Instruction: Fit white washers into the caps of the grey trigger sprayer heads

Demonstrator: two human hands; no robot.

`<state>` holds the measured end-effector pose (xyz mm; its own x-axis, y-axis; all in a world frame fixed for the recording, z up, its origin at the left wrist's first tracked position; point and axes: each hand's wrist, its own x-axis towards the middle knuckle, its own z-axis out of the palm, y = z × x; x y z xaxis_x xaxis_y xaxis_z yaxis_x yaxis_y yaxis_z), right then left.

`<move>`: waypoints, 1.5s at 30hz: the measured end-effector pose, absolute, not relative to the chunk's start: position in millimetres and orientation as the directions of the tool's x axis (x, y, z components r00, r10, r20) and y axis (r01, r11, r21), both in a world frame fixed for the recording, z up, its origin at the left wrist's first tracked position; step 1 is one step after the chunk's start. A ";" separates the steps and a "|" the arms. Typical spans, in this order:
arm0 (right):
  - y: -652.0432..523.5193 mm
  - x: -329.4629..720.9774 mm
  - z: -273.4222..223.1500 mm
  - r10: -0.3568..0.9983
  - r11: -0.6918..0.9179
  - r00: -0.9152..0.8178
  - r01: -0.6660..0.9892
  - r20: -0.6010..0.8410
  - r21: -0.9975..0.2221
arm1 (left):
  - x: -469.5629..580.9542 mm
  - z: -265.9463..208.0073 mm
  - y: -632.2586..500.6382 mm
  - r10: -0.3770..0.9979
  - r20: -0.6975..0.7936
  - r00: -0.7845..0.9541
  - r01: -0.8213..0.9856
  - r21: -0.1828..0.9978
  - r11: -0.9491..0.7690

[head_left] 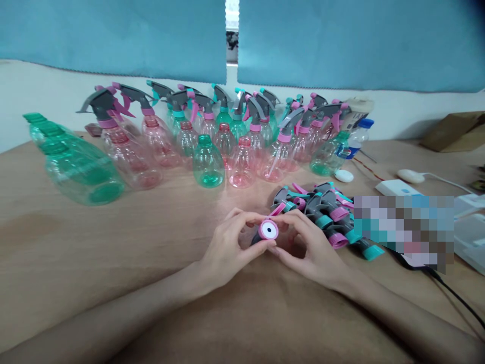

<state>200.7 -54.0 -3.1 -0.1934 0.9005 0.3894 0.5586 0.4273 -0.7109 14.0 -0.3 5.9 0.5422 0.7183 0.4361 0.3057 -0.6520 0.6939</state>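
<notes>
Between my two hands is a spray bottle trigger head (269,230), its pink collar turned toward me with a white disc and a dark centre hole inside. My left hand (231,242) pinches the collar from the left, thumb below and fingers above. From the other side, my right hand (308,247) grips it with thumb and fingertips. Part of the grey body shows behind the collar; the rest is hidden. Just beyond my right hand lies a pile of loose trigger heads (322,212) in grey, pink and teal.
Open-necked green bottles (208,164) and pink bottles (242,164) stand ahead, with several trigger-topped bottles behind them. More green bottles (83,172) are at the left. A white mouse-like object (344,176), a blue-capped bottle (358,139), a cardboard box (452,131) and cables occupy the right.
</notes>
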 end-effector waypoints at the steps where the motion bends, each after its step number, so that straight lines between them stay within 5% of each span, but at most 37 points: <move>1: -53.8 200.2 -3.3 0.899 0.432 -0.202 0.570 0.390 -0.699 | 14.1 5.7 -0.7 0.720 0.426 0.548 0.306 0.699 -0.647; 11: -54.2 199.0 -8.9 0.877 0.455 -0.178 0.607 0.446 -0.652 | 13.0 1.6 -2.2 0.687 0.412 0.598 0.317 0.666 -0.675; 17: -53.6 200.3 -9.5 0.885 0.430 -0.142 0.616 0.444 -0.660 | 11.0 2.3 -5.3 0.406 0.661 0.631 0.213 0.356 -0.910; 21: -53.5 200.4 -8.9 0.871 0.459 -0.164 0.611 0.464 -0.645 | 11.7 4.9 -7.7 0.328 0.679 0.657 0.251 0.213 -0.944; 38: -52.9 202.6 -13.5 0.840 0.503 -0.175 0.608 0.514 -0.614 | 12.9 6.7 -7.8 0.333 0.681 0.652 0.319 0.152 -0.936; 45: -52.6 202.1 -9.4 0.856 0.482 -0.161 0.597 0.492 -0.642 | 12.3 5.5 -6.2 0.371 0.670 0.643 0.268 0.257 -0.929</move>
